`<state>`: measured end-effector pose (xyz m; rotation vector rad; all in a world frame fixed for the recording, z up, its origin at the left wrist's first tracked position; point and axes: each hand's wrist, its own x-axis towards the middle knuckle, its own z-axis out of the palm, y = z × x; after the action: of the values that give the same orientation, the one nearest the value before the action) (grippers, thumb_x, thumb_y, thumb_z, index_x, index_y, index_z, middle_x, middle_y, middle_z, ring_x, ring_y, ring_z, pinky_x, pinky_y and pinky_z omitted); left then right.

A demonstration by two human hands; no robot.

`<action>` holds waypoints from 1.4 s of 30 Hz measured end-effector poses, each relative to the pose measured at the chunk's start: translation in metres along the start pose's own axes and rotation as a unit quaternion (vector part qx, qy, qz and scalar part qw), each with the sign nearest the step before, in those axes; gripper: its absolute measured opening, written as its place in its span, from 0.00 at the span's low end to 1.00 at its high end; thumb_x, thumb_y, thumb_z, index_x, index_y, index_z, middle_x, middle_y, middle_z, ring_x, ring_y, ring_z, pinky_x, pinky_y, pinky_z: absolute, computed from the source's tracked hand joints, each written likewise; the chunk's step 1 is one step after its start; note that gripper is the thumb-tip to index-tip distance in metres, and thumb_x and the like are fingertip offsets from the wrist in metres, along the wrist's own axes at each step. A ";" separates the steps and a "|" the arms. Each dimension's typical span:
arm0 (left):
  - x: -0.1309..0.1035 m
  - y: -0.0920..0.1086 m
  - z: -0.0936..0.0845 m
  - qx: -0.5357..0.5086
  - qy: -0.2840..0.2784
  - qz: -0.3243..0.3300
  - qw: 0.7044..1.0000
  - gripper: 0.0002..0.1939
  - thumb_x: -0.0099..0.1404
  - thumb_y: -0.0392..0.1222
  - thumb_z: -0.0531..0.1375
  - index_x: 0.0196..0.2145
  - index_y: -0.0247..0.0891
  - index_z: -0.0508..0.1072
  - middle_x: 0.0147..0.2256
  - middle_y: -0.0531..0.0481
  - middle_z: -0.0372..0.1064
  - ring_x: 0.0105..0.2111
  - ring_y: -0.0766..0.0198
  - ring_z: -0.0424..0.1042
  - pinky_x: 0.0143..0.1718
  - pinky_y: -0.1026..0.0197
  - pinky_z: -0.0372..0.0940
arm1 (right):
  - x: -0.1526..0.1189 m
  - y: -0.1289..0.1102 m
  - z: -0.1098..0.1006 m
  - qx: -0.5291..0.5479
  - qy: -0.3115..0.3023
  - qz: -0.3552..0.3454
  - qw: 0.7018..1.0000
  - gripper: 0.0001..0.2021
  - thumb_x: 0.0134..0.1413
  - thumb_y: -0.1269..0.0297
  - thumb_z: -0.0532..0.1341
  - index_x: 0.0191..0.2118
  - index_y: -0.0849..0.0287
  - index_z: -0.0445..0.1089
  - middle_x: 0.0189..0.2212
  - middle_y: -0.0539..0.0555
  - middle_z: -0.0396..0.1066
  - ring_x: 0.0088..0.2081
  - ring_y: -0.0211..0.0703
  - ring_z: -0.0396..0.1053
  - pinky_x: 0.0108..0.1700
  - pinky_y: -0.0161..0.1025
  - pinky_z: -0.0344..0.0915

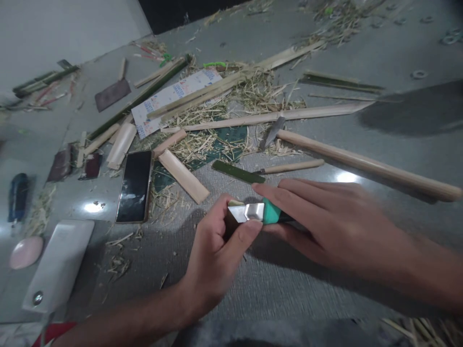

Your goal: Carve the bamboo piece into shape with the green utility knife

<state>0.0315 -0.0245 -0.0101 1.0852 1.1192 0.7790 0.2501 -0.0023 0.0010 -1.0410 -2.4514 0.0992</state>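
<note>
Above the counter (311, 299), your right hand (321, 217) curls round the utility knife (270, 212) while your left hand (217, 246) seems to pinch a mostly hidden pale piece (235, 203) behind the blade (237, 213), apparently mid-trim, so the next stroke calls for a clear thumb (243, 239).

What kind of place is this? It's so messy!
It looks like a craft work table, perhaps in a workshop. Straw-like shavings cover parts of it, a hammer-like tool lies there, and the right hand holds a cutter knife.
</note>
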 end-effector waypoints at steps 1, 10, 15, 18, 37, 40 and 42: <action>0.001 0.001 0.000 0.003 -0.002 0.002 1.000 0.13 0.74 0.47 0.65 0.36 0.41 0.65 0.25 0.60 0.57 0.24 0.71 0.54 0.24 0.65 0.53 | 0.000 0.000 0.000 0.005 0.001 -0.002 1.000 0.19 0.79 0.55 0.51 0.58 0.63 0.69 0.42 0.55 0.80 0.36 0.46 0.78 0.30 0.45 0.65; 0.003 0.009 0.001 0.038 0.005 0.014 0.999 0.15 0.71 0.42 0.66 0.31 0.41 0.64 0.23 0.61 0.56 0.22 0.71 0.52 0.22 0.65 0.51 | 0.000 -0.001 -0.001 0.011 0.002 -0.010 1.000 0.19 0.79 0.55 0.51 0.57 0.64 0.70 0.40 0.54 0.79 0.36 0.46 0.76 0.32 0.45 0.64; 0.001 0.005 0.000 -0.024 0.000 -0.018 1.000 0.17 0.72 0.50 0.67 0.33 0.41 0.66 0.22 0.62 0.50 0.20 0.72 0.47 0.21 0.64 0.48 | -0.003 -0.005 0.000 -0.024 0.017 -0.008 1.000 0.16 0.77 0.59 0.56 0.56 0.65 0.71 0.37 0.52 0.76 0.35 0.47 0.74 0.32 0.46 0.63; 0.000 0.005 0.001 -0.049 0.003 -0.033 0.998 0.18 0.71 0.53 0.68 0.34 0.41 0.67 0.22 0.62 0.47 0.20 0.72 0.45 0.21 0.64 0.47 | -0.003 -0.009 0.001 -0.057 0.030 -0.007 0.998 0.15 0.75 0.64 0.58 0.59 0.67 0.71 0.35 0.52 0.75 0.33 0.47 0.73 0.32 0.46 0.63; 0.001 0.003 -0.002 -0.099 0.001 -0.054 0.994 0.21 0.66 0.47 0.73 0.30 0.39 0.65 0.24 0.61 0.54 0.23 0.73 0.50 0.23 0.68 0.50 | 0.001 0.000 0.005 0.013 0.012 -0.005 1.000 0.18 0.79 0.57 0.52 0.59 0.63 0.69 0.41 0.55 0.80 0.35 0.44 0.77 0.31 0.43 0.66; 0.000 0.003 -0.001 -0.102 -0.011 -0.060 0.993 0.19 0.68 0.46 0.72 0.31 0.40 0.65 0.23 0.62 0.52 0.22 0.74 0.48 0.21 0.67 0.48 | 0.002 -0.001 0.006 0.017 0.007 -0.008 1.000 0.17 0.79 0.56 0.52 0.58 0.63 0.69 0.39 0.54 0.79 0.35 0.45 0.76 0.31 0.43 0.66; 0.000 0.004 0.000 -0.098 -0.013 -0.055 0.994 0.19 0.69 0.47 0.71 0.31 0.40 0.65 0.23 0.62 0.52 0.21 0.74 0.48 0.21 0.67 0.48 | 0.002 0.000 0.005 0.019 0.007 -0.011 1.000 0.17 0.79 0.56 0.51 0.57 0.62 0.69 0.40 0.55 0.79 0.35 0.45 0.76 0.31 0.43 0.66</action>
<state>0.0311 -0.0232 -0.0067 0.8599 1.0468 0.7687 0.2467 -0.0003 -0.0029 -0.9956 -2.4382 0.1293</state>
